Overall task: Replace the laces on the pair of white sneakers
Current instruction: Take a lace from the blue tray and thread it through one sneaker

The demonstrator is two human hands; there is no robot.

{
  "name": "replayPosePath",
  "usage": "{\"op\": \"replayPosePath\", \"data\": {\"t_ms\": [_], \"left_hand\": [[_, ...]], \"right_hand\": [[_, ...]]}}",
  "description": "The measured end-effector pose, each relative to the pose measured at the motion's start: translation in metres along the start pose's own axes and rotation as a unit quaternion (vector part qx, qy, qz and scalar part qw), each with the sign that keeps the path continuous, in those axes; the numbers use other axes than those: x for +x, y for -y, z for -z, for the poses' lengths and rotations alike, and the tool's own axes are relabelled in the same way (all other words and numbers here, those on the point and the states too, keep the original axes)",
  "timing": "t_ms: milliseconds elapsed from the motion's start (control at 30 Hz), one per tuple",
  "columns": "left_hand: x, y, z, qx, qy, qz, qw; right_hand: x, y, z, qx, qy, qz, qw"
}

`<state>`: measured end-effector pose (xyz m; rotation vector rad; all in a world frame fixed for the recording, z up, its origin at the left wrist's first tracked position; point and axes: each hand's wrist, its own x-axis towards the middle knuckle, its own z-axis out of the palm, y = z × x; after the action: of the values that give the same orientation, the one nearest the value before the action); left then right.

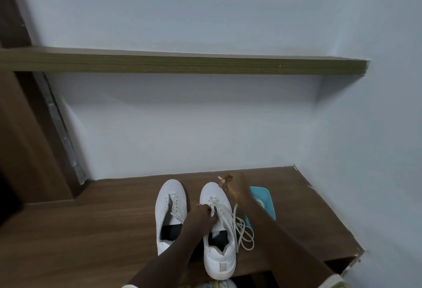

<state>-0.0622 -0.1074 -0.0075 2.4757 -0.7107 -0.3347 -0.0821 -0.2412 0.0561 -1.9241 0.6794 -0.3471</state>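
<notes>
Lower centre: bare sneaker (171, 210) is seen laceless. Laced sneaker (220, 258) beside it: cream lace (222, 214) is pinched at the eyelets by left hand (201, 215), its end gripped and lifted by right hand (236, 190). Stripping or rethreading cannot be told; both shoes judged unfinished.

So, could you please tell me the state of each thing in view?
Left sneaker: unlaced, eyelets empty, standing upright.
Right sneaker: upright, partly laced.
Lace: threaded in the right sneaker, slack loops lying beside it.
Left hand: pinches the lace at the eyelets.
Right hand: raised, blurred, seems to pinch a lace end.
Teal pad: lies flat beside the right sneaker.
</notes>
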Motion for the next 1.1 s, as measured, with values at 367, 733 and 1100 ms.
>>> {"op": "replayPosePath", "data": {"t_ms": [367, 733, 1100], "left_hand": [[0.013, 0.006, -0.005, -0.099, -0.036, 0.070, 0.992], [0.011, 0.021, -0.003, -0.226, 0.012, 0.098, 0.969], [0.009, 0.023, -0.006, -0.316, 0.003, 0.126, 0.941]], "right_hand": [[-0.028, -0.045, -0.034, -0.229, 0.067, 0.034, 0.970], [-0.031, -0.042, -0.046, -0.329, 0.037, 0.055, 0.942], [-0.031, -0.042, -0.051, -0.364, 0.029, 0.077, 0.928]]}}
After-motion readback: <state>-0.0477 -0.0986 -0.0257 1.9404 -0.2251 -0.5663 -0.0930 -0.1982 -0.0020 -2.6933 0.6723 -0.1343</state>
